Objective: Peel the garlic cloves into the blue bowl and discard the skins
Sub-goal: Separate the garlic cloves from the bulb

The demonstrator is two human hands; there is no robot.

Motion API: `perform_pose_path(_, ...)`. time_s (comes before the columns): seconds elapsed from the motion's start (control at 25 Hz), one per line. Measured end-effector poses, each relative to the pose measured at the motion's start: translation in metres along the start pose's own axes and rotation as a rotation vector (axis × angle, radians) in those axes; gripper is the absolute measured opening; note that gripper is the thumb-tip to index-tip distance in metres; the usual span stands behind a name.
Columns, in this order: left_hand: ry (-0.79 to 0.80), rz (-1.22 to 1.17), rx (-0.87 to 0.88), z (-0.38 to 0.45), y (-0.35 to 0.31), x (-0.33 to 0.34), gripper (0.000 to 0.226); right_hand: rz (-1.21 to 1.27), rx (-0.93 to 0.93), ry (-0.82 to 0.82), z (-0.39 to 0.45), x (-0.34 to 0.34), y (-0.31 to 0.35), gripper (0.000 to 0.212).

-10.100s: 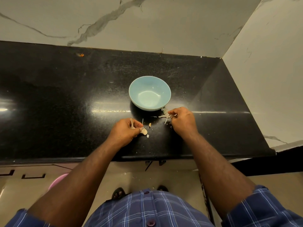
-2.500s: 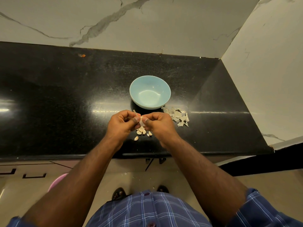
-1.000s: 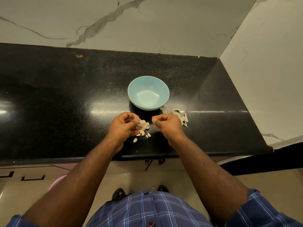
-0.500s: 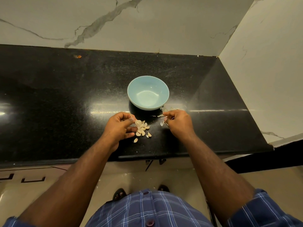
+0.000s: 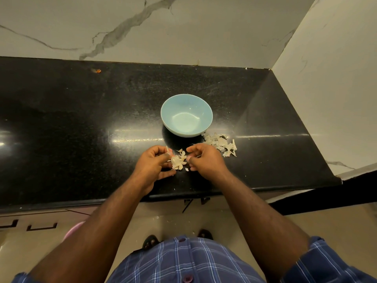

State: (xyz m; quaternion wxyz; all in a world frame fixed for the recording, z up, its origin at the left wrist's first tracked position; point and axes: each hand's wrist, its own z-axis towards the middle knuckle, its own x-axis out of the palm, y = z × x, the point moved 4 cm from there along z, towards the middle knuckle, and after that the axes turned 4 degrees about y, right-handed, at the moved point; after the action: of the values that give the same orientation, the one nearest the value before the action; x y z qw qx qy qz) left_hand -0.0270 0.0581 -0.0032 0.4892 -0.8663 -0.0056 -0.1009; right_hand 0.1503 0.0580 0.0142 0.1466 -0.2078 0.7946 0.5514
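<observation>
The blue bowl (image 5: 186, 115) stands upright on the black counter (image 5: 81, 119) and looks bare inside, so by this view 0 peeled cloves have gone into it. Just beside the bowl's near right edge lies a loose pile of skins (image 5: 221, 144), papery and pale, which suggests that some stripping has been done but that none of the waste has been thrown away. In front of the bowl, between the person's 2 hands, sits a small cluster of garlic cloves (image 5: 179, 161); whether the cluster rests on the counter or is lifted a little off it cannot be told. The left hand (image 5: 152, 165) has its fingers curled, with thumb and forefinger pinching the left side of the cluster, a thin flake of skin sticking up above the fingertips. The right hand (image 5: 204, 160) is curled too, its fingertips drawn narrow at the right side of the cluster; it may be nipping a sliver of skin, but the piece is too small to be sure. A few crumbs of skin lie on the counter near the hands. Judging from this, the task is in its early part: the cloves are yet to be separated and peeled, dropped into the bowl, and the skins gathered and discarded.
</observation>
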Motion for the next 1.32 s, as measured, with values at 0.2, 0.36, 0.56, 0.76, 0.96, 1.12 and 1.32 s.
perform_pose_path(0.2, 0.067, -0.006, 0.095, 0.002, -0.009, 0.004, 0.013, 0.180, -0.059, 0.141, -0.015, -0.004, 0.013, 0.018)
perform_pose_path(0.36, 0.103, 0.013, 0.139, 0.002, -0.018, 0.013, 0.014, 0.071, -0.123, 0.102, -0.011, 0.000, 0.018, 0.021)
perform_pose_path(0.56, 0.098, -0.001, 0.186, 0.003, -0.023, 0.017, 0.007, 0.207, -0.093, 0.008, -0.007, -0.004, 0.018, 0.013)
perform_pose_path(0.76, 0.039, -0.019, 0.214, 0.005, -0.022, 0.020, 0.008, 0.317, -0.090, -0.053, -0.004, -0.008, 0.017, 0.004)
perform_pose_path(0.96, 0.013, 0.000, 0.206, 0.005, -0.020, 0.021, 0.008, 0.392, 0.006, -0.010, 0.001, -0.007, 0.012, 0.005)
perform_pose_path(1.12, -0.013, -0.003, 0.174, 0.006, -0.015, 0.017, 0.009, 0.416, 0.035, 0.008, 0.002, -0.006, 0.005, 0.010)
perform_pose_path(1.32, -0.033, -0.030, 0.141, 0.007, -0.015, 0.009, 0.013, 0.031, 0.049, -0.010, 0.003, -0.003, -0.005, 0.002)
